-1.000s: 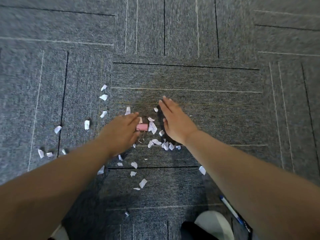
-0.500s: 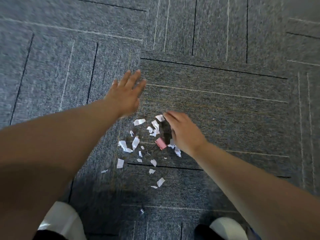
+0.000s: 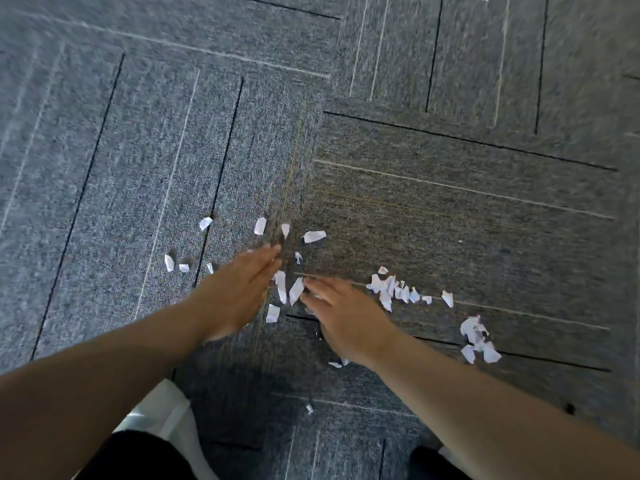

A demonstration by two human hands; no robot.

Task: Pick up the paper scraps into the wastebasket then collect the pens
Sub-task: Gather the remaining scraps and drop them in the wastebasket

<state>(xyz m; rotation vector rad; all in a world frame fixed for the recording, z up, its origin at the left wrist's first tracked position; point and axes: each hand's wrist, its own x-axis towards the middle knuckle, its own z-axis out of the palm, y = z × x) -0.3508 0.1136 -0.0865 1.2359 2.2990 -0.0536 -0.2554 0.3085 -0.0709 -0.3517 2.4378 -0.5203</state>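
White paper scraps lie scattered on the grey carpet. One cluster of scraps (image 3: 393, 289) lies right of my hands, another small pile (image 3: 478, 341) further right. Several loose scraps (image 3: 259, 226) lie beyond my fingertips, and a few long scraps (image 3: 287, 289) sit between my hands. My left hand (image 3: 239, 289) lies low over the carpet with straight fingers pointing up and right. My right hand (image 3: 343, 313) lies flat beside it, fingers stretched toward the scraps between the hands. Neither hand holds anything. No wastebasket or pen is in view.
Grey carpet tiles (image 3: 450, 202) with dark and light lines fill the view. A white shoe (image 3: 162, 414) and dark trouser leg (image 3: 138, 455) show at the bottom left. A single small scrap (image 3: 309, 408) lies near my feet.
My left hand has swept back from the far left toward my right hand. The view has shifted, so scraps on the right now show. The pink binder clip is no longer seen.
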